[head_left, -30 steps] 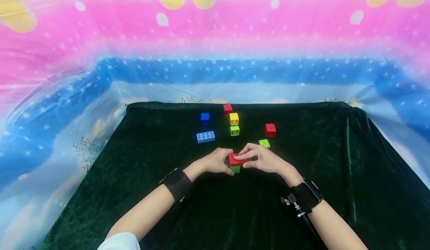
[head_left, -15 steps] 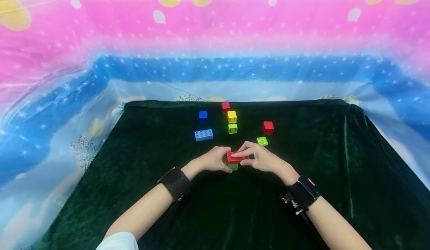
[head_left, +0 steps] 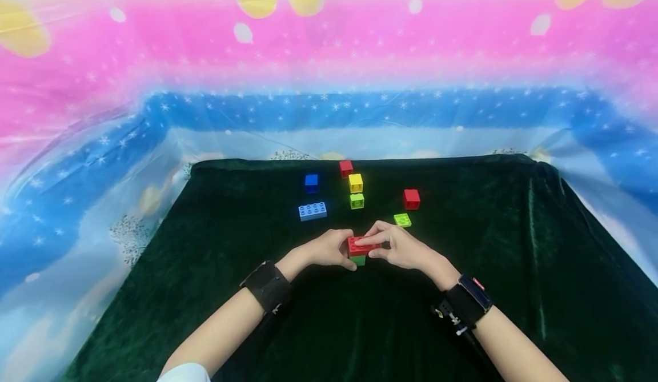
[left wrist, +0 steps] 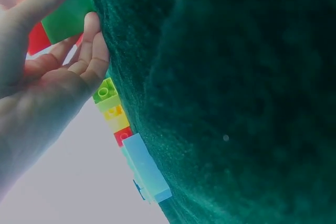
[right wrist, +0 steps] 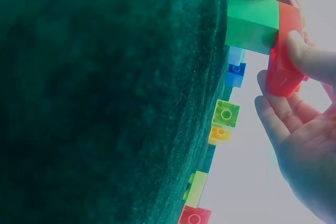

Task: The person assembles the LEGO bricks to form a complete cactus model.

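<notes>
On the green cloth (head_left: 231, 325) a green brick (head_left: 358, 261) stands with a long red brick (head_left: 360, 250) on top of it. The red one juts out past the green one to the right, as the right wrist view shows. My left hand (head_left: 326, 249) grips the green brick from the left, thumb on the near side and fingers behind. From the right, my right hand (head_left: 403, 248) pinches the red brick (right wrist: 286, 61), with a finger lying over its studded top and the thumb against its near side.
Beyond the hands lie a light blue brick (head_left: 312, 211), a dark blue brick (head_left: 311, 184), a yellow brick (head_left: 356, 183), a lime brick (head_left: 357, 201), a flat lime plate (head_left: 402, 220) and two red bricks, one at the back (head_left: 346, 169), one right (head_left: 412, 199). A patterned curtain (head_left: 329, 108) hangs behind.
The head view has shifted slightly. Both hands keep their hold on the green and red bricks, and the other bricks lie where they were.
</notes>
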`<state>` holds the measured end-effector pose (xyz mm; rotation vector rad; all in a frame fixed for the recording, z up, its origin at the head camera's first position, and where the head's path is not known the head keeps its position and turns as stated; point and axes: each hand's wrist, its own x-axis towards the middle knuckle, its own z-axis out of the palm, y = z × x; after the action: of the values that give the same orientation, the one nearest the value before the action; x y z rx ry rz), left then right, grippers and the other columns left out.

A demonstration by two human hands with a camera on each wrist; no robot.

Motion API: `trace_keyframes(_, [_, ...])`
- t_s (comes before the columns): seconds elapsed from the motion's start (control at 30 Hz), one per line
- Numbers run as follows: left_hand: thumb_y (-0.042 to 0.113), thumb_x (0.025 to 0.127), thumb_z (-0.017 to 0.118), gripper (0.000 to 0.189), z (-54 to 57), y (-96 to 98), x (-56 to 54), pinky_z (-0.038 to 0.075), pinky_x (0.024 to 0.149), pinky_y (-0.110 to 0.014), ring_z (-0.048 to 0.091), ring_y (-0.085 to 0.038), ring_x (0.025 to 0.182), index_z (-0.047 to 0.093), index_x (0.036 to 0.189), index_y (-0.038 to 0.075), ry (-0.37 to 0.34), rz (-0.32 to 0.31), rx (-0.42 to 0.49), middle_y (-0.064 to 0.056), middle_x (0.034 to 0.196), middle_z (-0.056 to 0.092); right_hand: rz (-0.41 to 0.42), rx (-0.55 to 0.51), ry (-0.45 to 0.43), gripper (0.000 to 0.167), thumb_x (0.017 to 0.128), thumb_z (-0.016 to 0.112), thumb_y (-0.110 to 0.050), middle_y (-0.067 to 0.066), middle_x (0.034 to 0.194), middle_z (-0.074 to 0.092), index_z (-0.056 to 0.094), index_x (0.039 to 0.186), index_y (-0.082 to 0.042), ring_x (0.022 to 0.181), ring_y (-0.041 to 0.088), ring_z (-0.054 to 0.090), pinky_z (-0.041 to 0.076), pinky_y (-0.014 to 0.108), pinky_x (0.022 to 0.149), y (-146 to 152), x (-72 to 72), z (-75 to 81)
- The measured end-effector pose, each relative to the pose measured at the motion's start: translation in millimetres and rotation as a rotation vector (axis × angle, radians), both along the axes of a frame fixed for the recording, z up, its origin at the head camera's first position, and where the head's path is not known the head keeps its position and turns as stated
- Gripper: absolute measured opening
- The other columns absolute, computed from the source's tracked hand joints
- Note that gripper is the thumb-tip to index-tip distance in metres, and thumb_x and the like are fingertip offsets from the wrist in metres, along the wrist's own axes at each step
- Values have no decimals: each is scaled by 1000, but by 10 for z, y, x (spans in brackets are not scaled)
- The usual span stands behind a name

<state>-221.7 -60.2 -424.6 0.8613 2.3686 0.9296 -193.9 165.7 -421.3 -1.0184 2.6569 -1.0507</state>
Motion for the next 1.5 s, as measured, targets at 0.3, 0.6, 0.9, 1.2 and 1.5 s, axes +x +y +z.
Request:
trace_keyframes(0.3, [17, 83, 77, 33, 27, -64, 5, 50, 68, -25, 60, -14, 73, 58, 109, 9, -29, 8, 8, -3, 89, 64, 25, -42, -28, 32, 87, 71, -12, 5, 110, 62, 71, 119, -15, 100, 17, 56, 52, 32, 83, -29, -28, 4])
trace_keyframes(0.6, [16, 83, 75, 31, -5, -41, -4, 51, 69, -26, 61, -13, 73, 59, 109, 10, -48, -3, 26, -3, 91, 65, 73, -94, -119, 40, 91, 68, -19, 10, 122, 63, 63, 130, -13, 110, 24, 58, 51, 33, 89, 40, -65, -72])
trace_keyframes(0.9, [17, 83, 76, 32, -11, -54, -29, 52, 70, -26, 63, -13, 75, 59, 109, 10, -72, 5, 43, -4, 96, 66, -14, -205, -278, 48, 100, 53, -28, 19, 136, 58, 46, 144, -11, 123, 34, 59, 50, 50, 101, 97, -277, 11])
trace_keyframes(1.2, [18, 84, 75, 31, -15, -33, -32, 51, 71, -25, 62, -12, 76, 59, 110, 10, -62, 14, 31, -4, 98, 66, -238, -206, -271, 43, 103, 48, -26, 23, 129, 62, 50, 139, -2, 113, 34, 64, 51, 49, 100, 185, -704, 10])
trace_keyframes(1.5, [17, 84, 76, 34, -23, -69, -26, 52, 73, -25, 63, -12, 77, 59, 112, 8, -71, 13, 43, -5, 100, 66, -319, -213, -348, 44, 103, 48, -25, 22, 142, 52, 46, 142, -5, 120, 35, 61, 49, 47, 104, 93, -938, -79])
